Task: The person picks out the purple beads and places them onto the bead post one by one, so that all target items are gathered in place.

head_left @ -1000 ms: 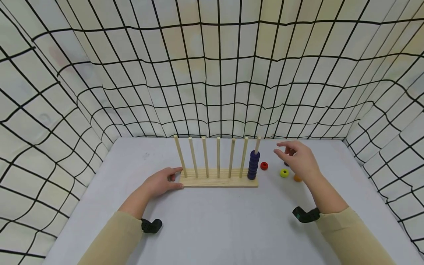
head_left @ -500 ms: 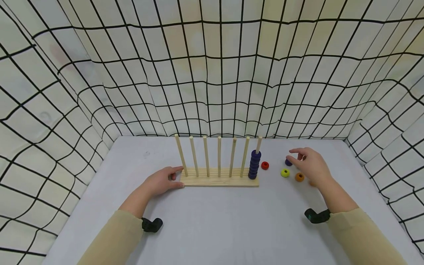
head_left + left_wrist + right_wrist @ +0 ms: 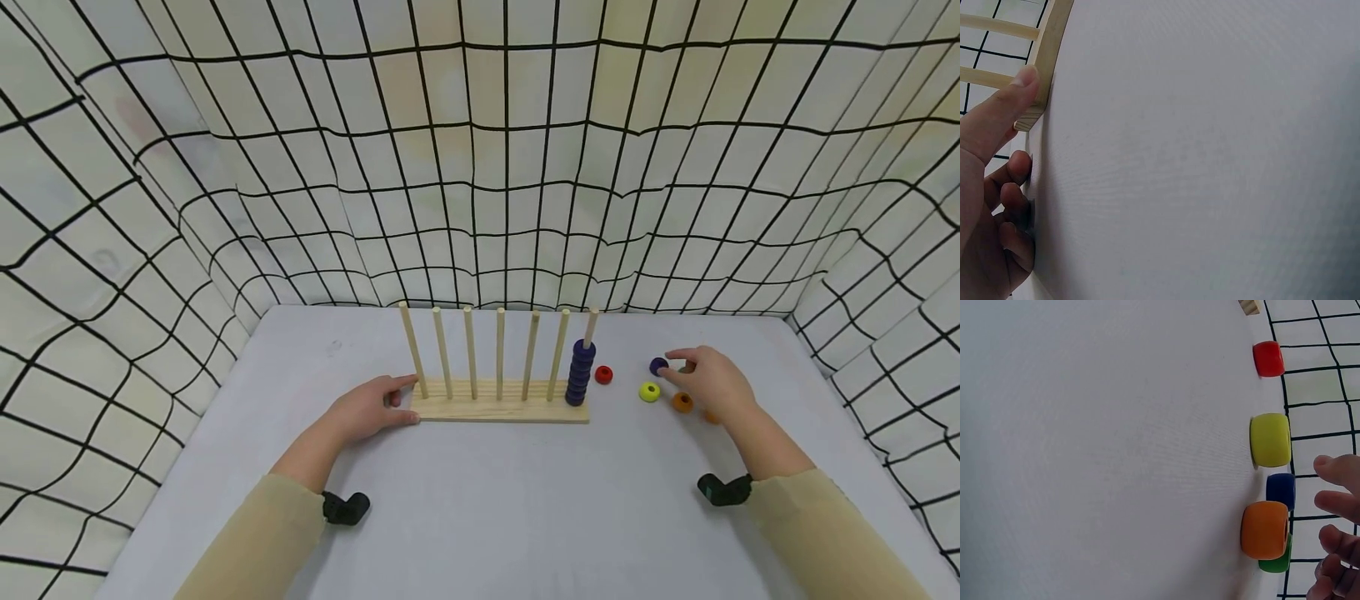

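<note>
A wooden peg rack (image 3: pixel 495 410) with several upright pegs stands on the table. Dark blue beads (image 3: pixel 580 375) are stacked on its rightmost peg. My left hand (image 3: pixel 367 410) grips the rack's left end, thumb (image 3: pixel 1024 76) on the front edge and index finger behind. Off to the right, my right hand (image 3: pixel 712 382) hovers by a loose dark blue bead (image 3: pixel 658 366). Its thumb and index finger are apart, and the right wrist view shows them above the blue bead (image 3: pixel 1280 490) without contact.
Loose beads lie right of the rack: red (image 3: pixel 603 375), yellow (image 3: pixel 649 392), orange (image 3: pixel 682 402), and another orange one (image 3: pixel 711 417) partly under the right hand. A green bead (image 3: pixel 1275 559) shows behind an orange one (image 3: pixel 1264 530). Black netting (image 3: pixel 506 183) surrounds the table.
My right hand has moved right and slightly toward me, uncovering the loose dark blue bead and orange beads. The left hand keeps its grip on the rack. The head view has shifted slightly.
</note>
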Action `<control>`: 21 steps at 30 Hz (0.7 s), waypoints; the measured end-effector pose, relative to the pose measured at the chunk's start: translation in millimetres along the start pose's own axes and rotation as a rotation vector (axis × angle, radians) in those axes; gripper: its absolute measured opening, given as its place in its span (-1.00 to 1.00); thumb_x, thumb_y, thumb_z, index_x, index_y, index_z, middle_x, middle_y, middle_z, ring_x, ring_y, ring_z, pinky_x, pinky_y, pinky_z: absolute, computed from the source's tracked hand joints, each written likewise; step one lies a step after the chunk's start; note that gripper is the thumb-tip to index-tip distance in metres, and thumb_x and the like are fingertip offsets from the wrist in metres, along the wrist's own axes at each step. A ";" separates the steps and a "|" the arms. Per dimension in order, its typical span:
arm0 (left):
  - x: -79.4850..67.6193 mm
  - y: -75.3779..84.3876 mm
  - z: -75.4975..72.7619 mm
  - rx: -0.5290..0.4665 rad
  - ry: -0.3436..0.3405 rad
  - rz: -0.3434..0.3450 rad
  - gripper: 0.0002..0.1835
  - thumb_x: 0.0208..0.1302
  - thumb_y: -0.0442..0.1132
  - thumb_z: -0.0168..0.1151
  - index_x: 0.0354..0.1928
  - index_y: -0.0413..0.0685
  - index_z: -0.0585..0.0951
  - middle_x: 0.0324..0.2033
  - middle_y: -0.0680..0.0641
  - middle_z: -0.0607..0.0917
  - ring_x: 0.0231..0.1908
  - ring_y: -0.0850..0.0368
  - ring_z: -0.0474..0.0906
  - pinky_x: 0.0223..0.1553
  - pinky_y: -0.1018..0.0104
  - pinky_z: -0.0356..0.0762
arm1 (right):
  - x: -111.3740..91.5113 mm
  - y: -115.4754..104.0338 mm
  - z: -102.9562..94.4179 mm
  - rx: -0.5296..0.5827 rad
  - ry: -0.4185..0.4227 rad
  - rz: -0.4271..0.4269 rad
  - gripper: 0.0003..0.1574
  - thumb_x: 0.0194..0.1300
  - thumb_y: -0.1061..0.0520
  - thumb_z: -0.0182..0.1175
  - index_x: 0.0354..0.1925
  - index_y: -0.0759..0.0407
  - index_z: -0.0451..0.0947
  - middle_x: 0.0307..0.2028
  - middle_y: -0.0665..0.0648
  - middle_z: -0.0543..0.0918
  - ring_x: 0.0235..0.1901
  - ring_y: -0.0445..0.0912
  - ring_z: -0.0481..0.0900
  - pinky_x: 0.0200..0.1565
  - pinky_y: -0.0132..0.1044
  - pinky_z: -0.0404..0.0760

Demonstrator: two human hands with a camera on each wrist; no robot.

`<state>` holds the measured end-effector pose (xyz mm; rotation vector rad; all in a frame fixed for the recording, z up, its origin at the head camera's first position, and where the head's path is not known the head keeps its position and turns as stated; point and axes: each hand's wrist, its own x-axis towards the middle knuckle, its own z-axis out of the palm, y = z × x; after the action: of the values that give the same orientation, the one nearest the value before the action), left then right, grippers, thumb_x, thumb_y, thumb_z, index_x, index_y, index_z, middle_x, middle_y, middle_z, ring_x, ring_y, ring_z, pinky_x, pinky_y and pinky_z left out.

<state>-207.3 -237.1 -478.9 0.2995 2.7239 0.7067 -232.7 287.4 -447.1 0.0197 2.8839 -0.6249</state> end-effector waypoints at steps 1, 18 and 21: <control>0.1 0.0 0.0 -0.001 0.001 -0.001 -0.18 0.18 0.18 0.39 0.43 0.03 0.40 -0.29 0.03 0.43 -0.30 0.13 0.32 -0.26 0.19 0.24 | 1.3 0.8 0.8 -0.002 -0.011 0.010 -0.27 0.36 -0.18 0.23 0.32 0.20 0.45 -0.11 0.28 0.54 -0.28 0.04 0.45 -0.37 -0.21 0.44; 1.2 0.3 0.2 0.009 0.001 -0.016 -0.17 0.15 0.19 0.40 0.42 0.05 0.40 -0.29 0.03 0.43 -0.30 0.14 0.32 -0.27 0.19 0.24 | 16.9 9.2 7.2 -0.058 -0.072 0.051 -0.18 0.33 -0.22 0.23 0.33 0.28 0.41 0.23 0.48 0.42 -0.11 0.17 0.44 -0.15 0.01 0.52; 1.8 -1.3 1.5 0.012 0.001 -0.019 -0.16 0.15 0.21 0.40 0.43 0.06 0.40 -0.29 0.04 0.43 -0.30 0.14 0.32 -0.27 0.19 0.24 | 17.3 8.8 7.7 -0.064 -0.071 0.049 -0.19 0.33 -0.21 0.24 0.31 0.29 0.42 0.21 0.48 0.45 -0.12 0.17 0.45 -0.10 0.06 0.51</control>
<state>-208.6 -237.1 -481.3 0.2754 2.7287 0.6858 -247.9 291.7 -460.8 0.0576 2.8234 -0.5140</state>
